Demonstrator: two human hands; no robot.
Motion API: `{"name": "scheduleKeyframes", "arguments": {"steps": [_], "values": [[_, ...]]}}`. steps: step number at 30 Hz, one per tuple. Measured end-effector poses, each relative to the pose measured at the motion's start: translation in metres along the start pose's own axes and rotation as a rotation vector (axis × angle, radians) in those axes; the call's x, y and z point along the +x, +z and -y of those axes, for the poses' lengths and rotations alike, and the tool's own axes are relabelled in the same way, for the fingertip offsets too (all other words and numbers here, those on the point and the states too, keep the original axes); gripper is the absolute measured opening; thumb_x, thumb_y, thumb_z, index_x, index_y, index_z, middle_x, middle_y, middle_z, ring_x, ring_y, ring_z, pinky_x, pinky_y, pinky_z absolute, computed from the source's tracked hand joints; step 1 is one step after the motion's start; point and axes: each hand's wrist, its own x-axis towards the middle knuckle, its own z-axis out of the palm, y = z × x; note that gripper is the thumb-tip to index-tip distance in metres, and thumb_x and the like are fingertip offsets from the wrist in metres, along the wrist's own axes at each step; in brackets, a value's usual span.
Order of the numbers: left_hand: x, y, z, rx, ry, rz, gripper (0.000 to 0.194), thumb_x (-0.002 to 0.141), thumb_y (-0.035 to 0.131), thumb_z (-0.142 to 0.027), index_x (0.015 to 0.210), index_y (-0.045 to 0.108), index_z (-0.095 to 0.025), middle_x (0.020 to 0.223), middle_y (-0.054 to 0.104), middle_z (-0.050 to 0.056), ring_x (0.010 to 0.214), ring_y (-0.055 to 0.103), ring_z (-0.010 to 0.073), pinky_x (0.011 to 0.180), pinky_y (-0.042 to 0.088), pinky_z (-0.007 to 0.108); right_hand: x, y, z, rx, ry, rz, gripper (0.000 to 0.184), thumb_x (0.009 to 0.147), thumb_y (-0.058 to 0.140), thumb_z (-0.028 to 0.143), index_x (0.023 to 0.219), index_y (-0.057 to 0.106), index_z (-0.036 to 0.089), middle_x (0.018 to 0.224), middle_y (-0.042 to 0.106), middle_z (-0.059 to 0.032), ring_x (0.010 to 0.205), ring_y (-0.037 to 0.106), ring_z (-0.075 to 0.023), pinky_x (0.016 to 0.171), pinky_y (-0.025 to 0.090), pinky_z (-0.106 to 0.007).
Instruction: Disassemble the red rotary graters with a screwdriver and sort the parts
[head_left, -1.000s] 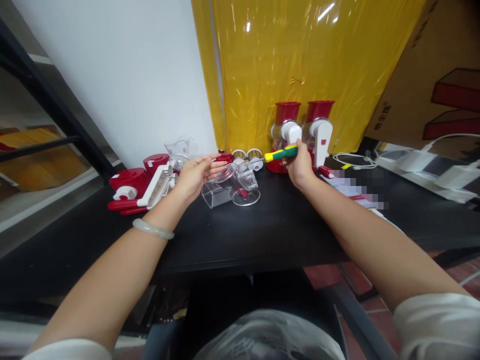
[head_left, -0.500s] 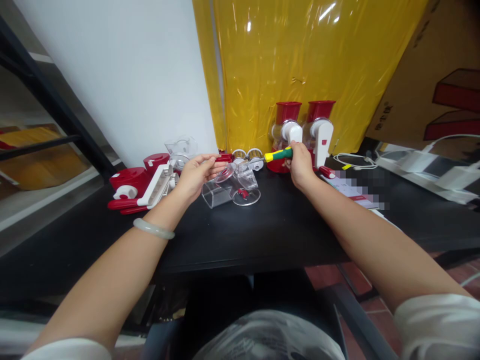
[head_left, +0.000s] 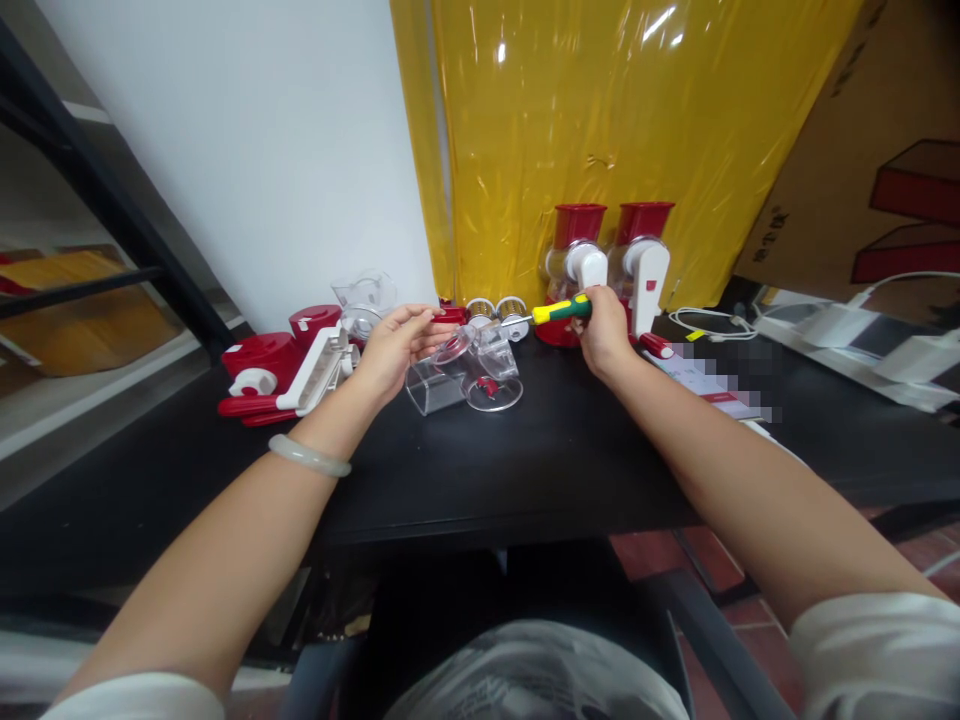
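Note:
My right hand [head_left: 604, 330] is closed around the handle of a yellow-and-green screwdriver [head_left: 559, 309], held almost level. Its shaft points left toward a small piece between the hands, and the contact at the tip is too small to make out. Pinched in the fingertips of my left hand [head_left: 391, 352] is a red plastic handle [head_left: 450, 315], partly hidden by the fingers. Just below lie clear plastic housings [head_left: 435, 388], one with a small red part [head_left: 487, 386] in its round end. Metal grater drums [head_left: 512, 308] stand right behind.
Two red-and-white rotary graters [head_left: 646, 275] stand at the back right. Red bases and a white crank arm [head_left: 319, 372] lie on the left of the black table [head_left: 480, 480]. A paper leaflet [head_left: 694, 380], a white cable [head_left: 712, 325] and a power strip [head_left: 847, 360] are on the right.
The screwdriver handle looks slightly turned, with more yellow showing. Both hands keep their holds, and the whole view has shifted a little.

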Motion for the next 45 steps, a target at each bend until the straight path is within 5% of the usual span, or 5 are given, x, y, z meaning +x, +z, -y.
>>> {"name": "scheduleKeyframes", "arguments": {"steps": [7, 12, 22, 31, 45], "values": [[-0.001, 0.0, 0.0, 0.009, 0.004, 0.003, 0.006, 0.094, 0.062, -0.022, 0.091, 0.064, -0.017, 0.083, 0.076, 0.006, 0.076, 0.073, 0.0132, 0.061, 0.053, 0.017, 0.002, 0.003, -0.003, 0.131, 0.007, 0.005, 0.026, 0.078, 0.06, 0.043, 0.076, 0.044, 0.023, 0.071, 0.047, 0.0043, 0.053, 0.045, -0.0085, 0.045, 0.034, -0.023], [-0.001, 0.0, 0.0, -0.017, 0.007, 0.025, 0.007, 0.094, 0.061, -0.022, 0.089, 0.063, -0.017, 0.079, 0.076, 0.006, 0.073, 0.073, 0.0116, 0.06, 0.052, 0.015, 0.002, 0.003, -0.004, 0.084, -0.018, 0.023, 0.04, 0.079, 0.058, 0.06, 0.077, 0.043, 0.024, 0.071, 0.046, 0.0038, 0.053, 0.045, -0.0097, 0.043, 0.034, -0.024], [0.0, -0.001, 0.001, 0.001, 0.02, 0.034, 0.012, 0.091, 0.064, -0.028, 0.085, 0.059, -0.018, 0.078, 0.075, 0.005, 0.076, 0.074, 0.0141, 0.062, 0.052, 0.017, 0.001, 0.0, -0.003, -0.023, -0.056, 0.02, 0.042, 0.08, 0.061, 0.061, 0.078, 0.042, 0.024, 0.064, 0.04, 0.0067, 0.048, 0.04, -0.0082, 0.041, 0.033, -0.022], [0.001, -0.002, 0.001, 0.04, 0.011, 0.017, 0.036, 0.091, 0.063, -0.053, 0.079, 0.058, -0.019, 0.082, 0.075, 0.01, 0.084, 0.074, 0.0207, 0.065, 0.056, 0.024, -0.004, 0.001, 0.003, -0.074, -0.039, 0.026, 0.043, 0.081, 0.06, 0.062, 0.077, 0.04, 0.025, 0.06, 0.035, 0.0076, 0.046, 0.039, -0.008, 0.04, 0.032, -0.02], [0.004, -0.004, 0.01, 0.118, 0.106, 0.04, 0.053, 0.079, 0.075, -0.06, 0.06, 0.047, -0.019, 0.079, 0.073, 0.009, 0.078, 0.071, 0.0178, 0.069, 0.055, 0.025, -0.005, 0.004, 0.004, -0.026, 0.005, 0.0, 0.046, 0.077, 0.066, 0.061, 0.079, 0.039, 0.025, 0.054, 0.032, 0.0107, 0.039, 0.034, -0.0065, 0.038, 0.031, -0.021]]}}
